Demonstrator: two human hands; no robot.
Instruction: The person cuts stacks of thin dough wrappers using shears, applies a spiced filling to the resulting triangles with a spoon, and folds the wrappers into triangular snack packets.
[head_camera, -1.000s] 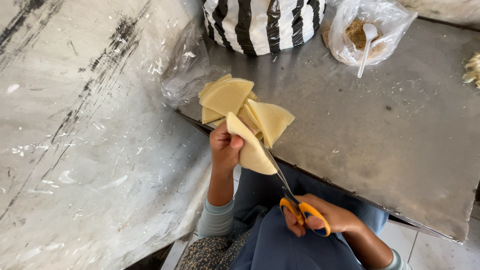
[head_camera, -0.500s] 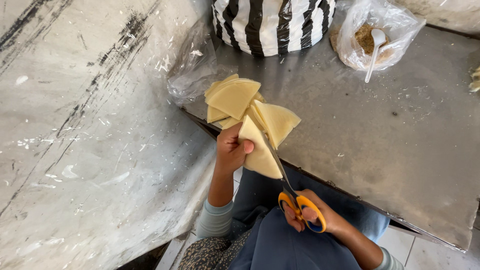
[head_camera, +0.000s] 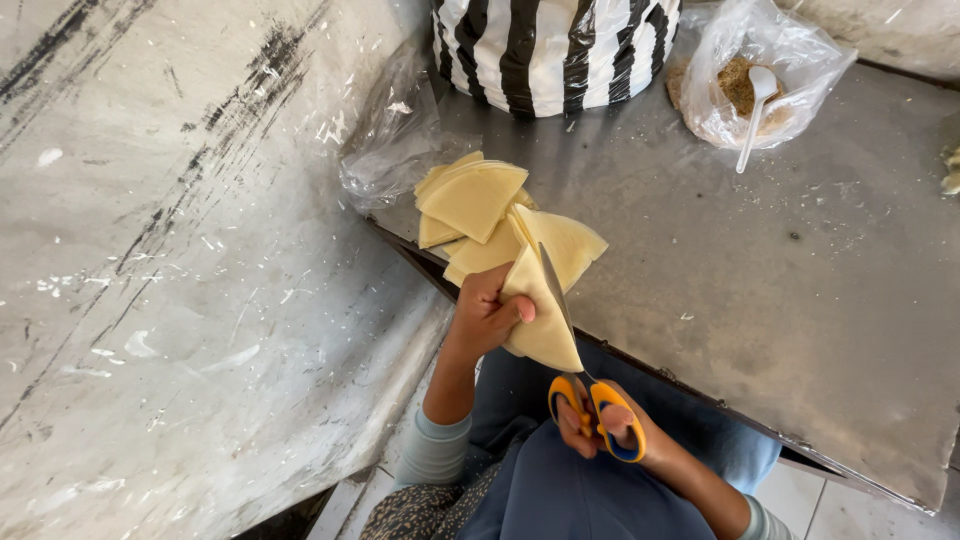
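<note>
At frame centre, over the grey metal worktop (head_camera: 800, 290) edge, the left hand (head_camera: 487, 315) pinches a pale yellow dough sheet (head_camera: 540, 320). The right hand (head_camera: 610, 425), fingers closed through the handles, works yellow-handled scissors (head_camera: 580, 370); keeping the sheet taut and thumb clear of the blades would cut cleanly.

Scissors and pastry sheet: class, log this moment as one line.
left hand: grips pastry sheet | right hand: works yellow-handled scissors, blades on sheet | cut triangles: piled on metal table

The scissors (head_camera: 575, 345) blades have closed further into the dough sheet (head_camera: 540, 315).
</note>
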